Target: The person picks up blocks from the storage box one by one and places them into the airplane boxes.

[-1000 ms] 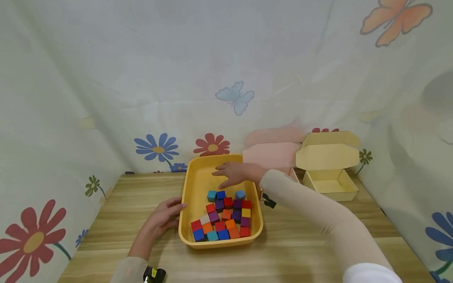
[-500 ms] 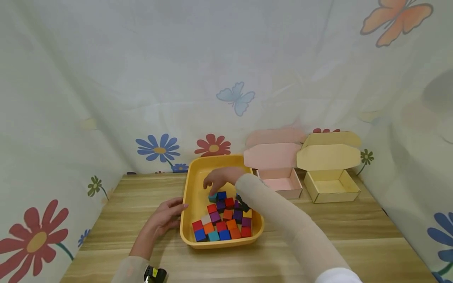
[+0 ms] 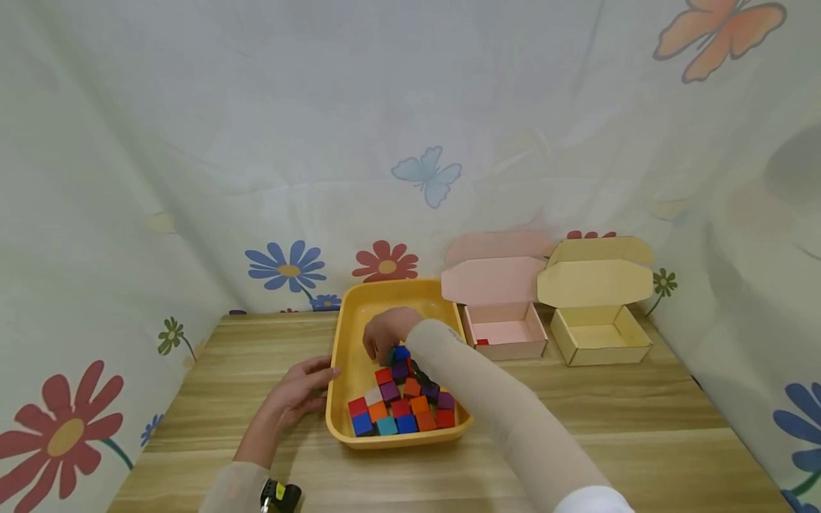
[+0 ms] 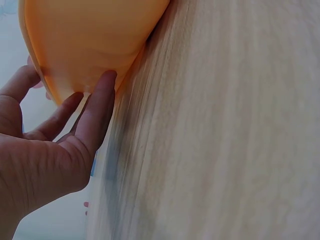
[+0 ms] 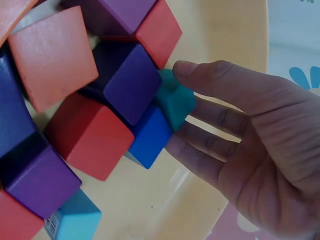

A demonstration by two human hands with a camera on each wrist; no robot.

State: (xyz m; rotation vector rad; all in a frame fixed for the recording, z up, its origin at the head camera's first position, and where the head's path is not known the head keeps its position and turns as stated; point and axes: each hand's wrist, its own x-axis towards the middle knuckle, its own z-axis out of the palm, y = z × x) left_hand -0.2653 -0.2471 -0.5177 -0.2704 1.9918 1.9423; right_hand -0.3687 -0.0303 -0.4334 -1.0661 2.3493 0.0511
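Note:
A yellow tray [image 3: 338, 335] holds several coloured cubes, such as a red cube [image 5: 90, 136] and a blue cube [image 5: 149, 137], gathered toward its near end. My right hand [image 3: 388, 333] reaches into it, pinching a teal cube [image 5: 175, 102] with the thumb on one side and fingers on the other. That cube lies against a dark purple cube [image 5: 122, 80] and the blue one. At the tray's left side, my left hand [image 3: 303, 388] grips the wall, thumb over the rim and fingers against the outside, as the left wrist view shows [image 4: 55, 150].
Right of the tray stand an open pink box [image 3: 513, 349] with a bit of red [image 3: 482, 342] visible inside and an open yellow box [image 3: 609, 356]. All rest on a wooden table [image 3: 276, 342]. Behind rises a flower-printed cloth [image 3: 321, 178].
My right hand has come down and nearer from the tray's far part, its fingers closing about the teal cube. The pink box's inside came into view. My left hand stays put.

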